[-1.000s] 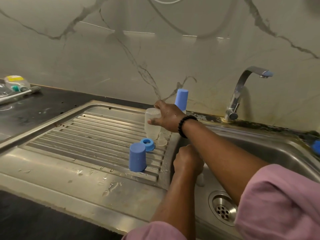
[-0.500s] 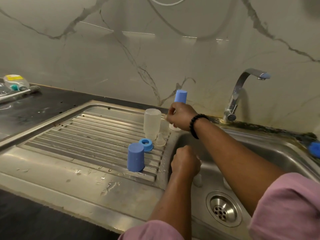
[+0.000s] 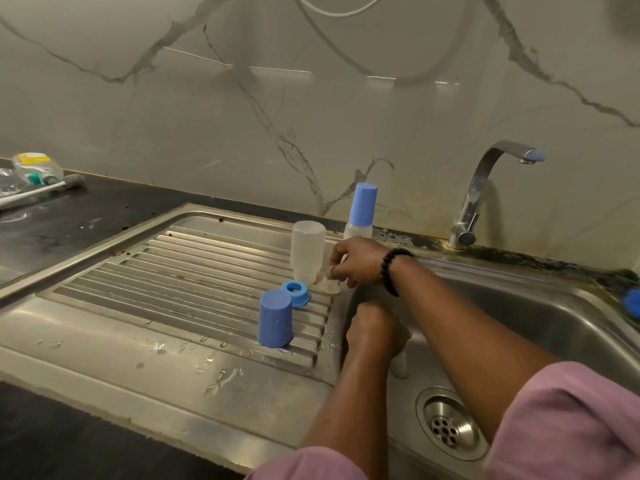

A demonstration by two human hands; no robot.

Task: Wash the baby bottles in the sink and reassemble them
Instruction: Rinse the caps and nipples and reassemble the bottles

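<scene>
Right hand (image 3: 358, 263) moved from the capped bottle (image 3: 360, 214) down to the clear teat (image 3: 329, 284) on the drainboard (image 3: 173, 268), fingertips pinching it. Left hand (image 3: 375, 336) clenched round a pale part inside the sink basin (image 3: 554, 323). Inverted bottle body (image 3: 307, 251) empty; blue ring (image 3: 295, 293) and blue cap (image 3: 275, 323) just beside it.

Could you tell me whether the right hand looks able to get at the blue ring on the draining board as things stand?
Probably yes. The right hand is at the clear teat just beside the blue ring, and nothing lies between them, though its fingers are busy with the teat.
</scene>
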